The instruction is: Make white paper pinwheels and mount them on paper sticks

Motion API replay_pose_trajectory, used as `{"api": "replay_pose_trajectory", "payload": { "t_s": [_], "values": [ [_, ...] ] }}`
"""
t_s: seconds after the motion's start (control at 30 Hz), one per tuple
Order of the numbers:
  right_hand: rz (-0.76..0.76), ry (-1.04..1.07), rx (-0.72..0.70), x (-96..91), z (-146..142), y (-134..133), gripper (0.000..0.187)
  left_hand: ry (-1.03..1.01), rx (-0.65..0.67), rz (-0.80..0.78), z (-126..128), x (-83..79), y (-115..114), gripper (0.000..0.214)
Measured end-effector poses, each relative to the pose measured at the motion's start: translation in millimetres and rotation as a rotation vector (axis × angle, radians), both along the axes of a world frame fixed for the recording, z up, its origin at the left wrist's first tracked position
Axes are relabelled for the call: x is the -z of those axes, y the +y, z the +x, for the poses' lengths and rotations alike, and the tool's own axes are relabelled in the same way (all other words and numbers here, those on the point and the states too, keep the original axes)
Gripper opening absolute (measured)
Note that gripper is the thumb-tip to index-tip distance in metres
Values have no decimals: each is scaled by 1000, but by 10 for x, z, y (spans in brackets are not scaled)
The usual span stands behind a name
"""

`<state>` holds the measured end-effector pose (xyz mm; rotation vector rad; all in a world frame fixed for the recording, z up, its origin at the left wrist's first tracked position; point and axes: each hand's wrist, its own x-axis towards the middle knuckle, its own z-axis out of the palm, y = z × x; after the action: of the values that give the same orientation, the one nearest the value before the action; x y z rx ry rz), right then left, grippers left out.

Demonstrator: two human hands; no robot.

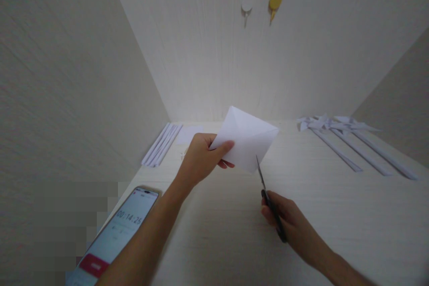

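Note:
My left hand (201,158) pinches a creased white square of paper (248,136) by its left corner and holds it up above the pale desk (221,232). In my right hand (290,223), fingers closed on the black handles, is a pair of scissors (270,201). The blades point up and away from me. Their tip reaches the paper's lower corner.
A phone (117,237) showing a running timer lies at the lower left. A bundle of white paper sticks (162,143) and a flat sheet (189,134) lie at the back left. Finished paper pinwheels on sticks (348,140) lie at the back right. Two hooks (261,4) hang on the back wall.

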<state>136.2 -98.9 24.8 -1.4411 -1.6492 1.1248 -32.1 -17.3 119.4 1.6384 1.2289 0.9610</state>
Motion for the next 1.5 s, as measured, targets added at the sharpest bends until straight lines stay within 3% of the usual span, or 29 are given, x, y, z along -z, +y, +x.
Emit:
{"api": "replay_pose_trajectory", "payload": {
  "t_s": [0.43,1.5],
  "values": [
    [-5,104,-67,41,-22,-35,39,-35,-93,135,16,33,-24,20],
    [-33,109,-93,70,-21,-37,33,-102,-66,92,37,17,-47,18]
  ]
}}
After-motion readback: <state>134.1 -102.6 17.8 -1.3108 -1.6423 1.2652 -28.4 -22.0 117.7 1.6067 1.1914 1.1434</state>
